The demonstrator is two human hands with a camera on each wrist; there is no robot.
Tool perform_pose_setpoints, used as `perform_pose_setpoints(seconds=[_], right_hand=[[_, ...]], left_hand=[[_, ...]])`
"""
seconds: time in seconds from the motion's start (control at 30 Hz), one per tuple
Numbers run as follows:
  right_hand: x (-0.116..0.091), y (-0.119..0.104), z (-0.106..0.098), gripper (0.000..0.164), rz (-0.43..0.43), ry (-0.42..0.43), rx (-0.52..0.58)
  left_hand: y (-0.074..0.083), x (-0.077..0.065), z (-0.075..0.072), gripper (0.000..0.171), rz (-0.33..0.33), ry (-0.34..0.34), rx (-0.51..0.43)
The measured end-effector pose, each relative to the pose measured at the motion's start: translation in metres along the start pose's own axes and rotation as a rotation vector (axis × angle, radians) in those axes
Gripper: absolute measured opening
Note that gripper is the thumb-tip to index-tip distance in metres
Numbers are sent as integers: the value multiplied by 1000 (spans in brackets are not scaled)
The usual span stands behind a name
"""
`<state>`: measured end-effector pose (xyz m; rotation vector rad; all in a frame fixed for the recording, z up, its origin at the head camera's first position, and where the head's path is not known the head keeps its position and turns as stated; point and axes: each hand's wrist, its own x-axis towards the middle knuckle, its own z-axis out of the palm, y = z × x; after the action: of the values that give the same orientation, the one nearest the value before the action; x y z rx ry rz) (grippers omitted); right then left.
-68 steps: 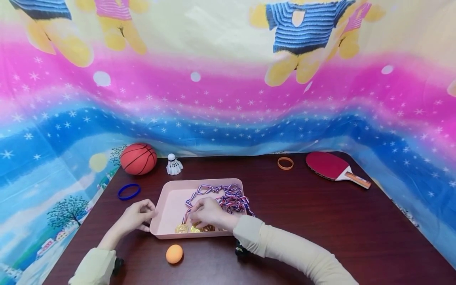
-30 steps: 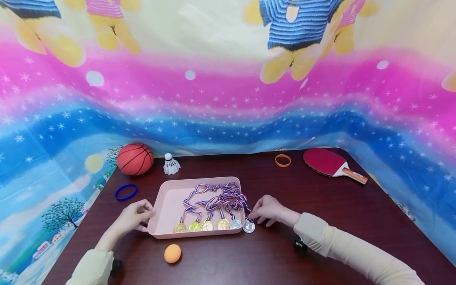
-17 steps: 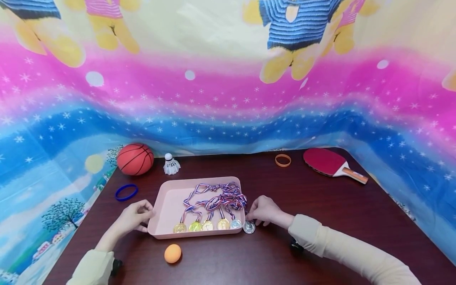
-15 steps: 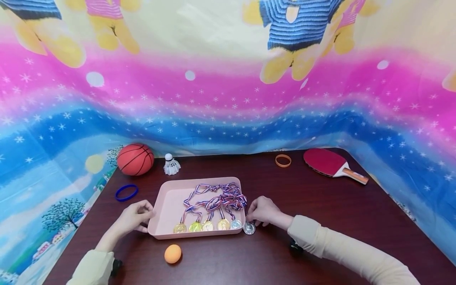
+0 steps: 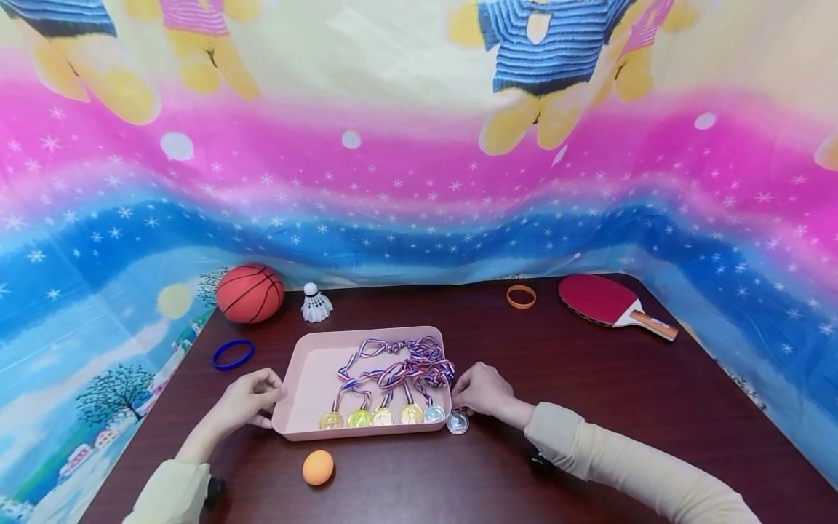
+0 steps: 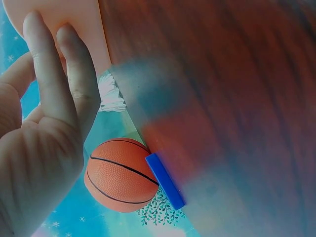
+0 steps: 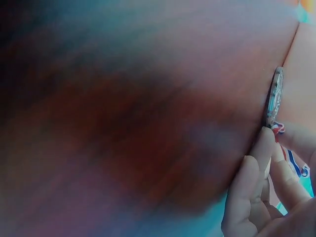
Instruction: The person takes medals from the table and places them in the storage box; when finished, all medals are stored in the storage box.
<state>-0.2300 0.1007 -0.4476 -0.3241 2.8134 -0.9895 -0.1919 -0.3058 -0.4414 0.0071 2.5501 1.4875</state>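
A pink tray (image 5: 308,382) holds several gold medals (image 5: 411,414) and a silver medal (image 5: 433,414) in a row along its near wall, their striped ribbons (image 5: 419,370) tangled behind them. Another silver medal (image 5: 457,422) is just outside the tray's right wall. My right hand (image 5: 486,391) pinches this outer medal where its ribbon joins; in the right wrist view the medal (image 7: 276,94) stands edge-on beyond the fingertips (image 7: 266,134). At the tray's left wall, my left hand (image 5: 245,399) rests with extended fingers (image 6: 52,74) touching the tray's side.
An orange ping-pong ball (image 5: 318,467) lies in front of the tray. Behind it are a basketball (image 5: 249,294), a shuttlecock (image 5: 317,303) and a blue wristband (image 5: 233,355). An orange wristband (image 5: 521,297) and a red table tennis paddle (image 5: 601,300) lie at the back right.
My right hand has moved rightward from over the gold medals to the outer silver medal, uncovering the row. Over the last second it has edged closer to the tray. The left hand stays.
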Motion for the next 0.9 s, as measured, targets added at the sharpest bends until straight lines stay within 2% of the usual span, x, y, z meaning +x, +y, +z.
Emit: perform_pose_setpoints(seconds=[0.13,0.23,0.4,0.53,0.73,0.9], right_hand=[[1,2,0,4,-27,-11,21],[3,4,-3,4,-8,-68,131],[10,7,-14,10,42,-191,387],[14,10,-21,12,57,-262,510],[14,14,-22,17,86,-320,565],[12,16,-22,25,100,-319,568]], left_hand=[[0,0,0,18,0,2,-1],[1,0,0,18,-1,4,-1],[1,-1,1,19,-2,3,8],[1,-1,1,18,-13,8,9],[0,0,1,18,-6,10,8],[0,1,1,17,-7,12,8]])
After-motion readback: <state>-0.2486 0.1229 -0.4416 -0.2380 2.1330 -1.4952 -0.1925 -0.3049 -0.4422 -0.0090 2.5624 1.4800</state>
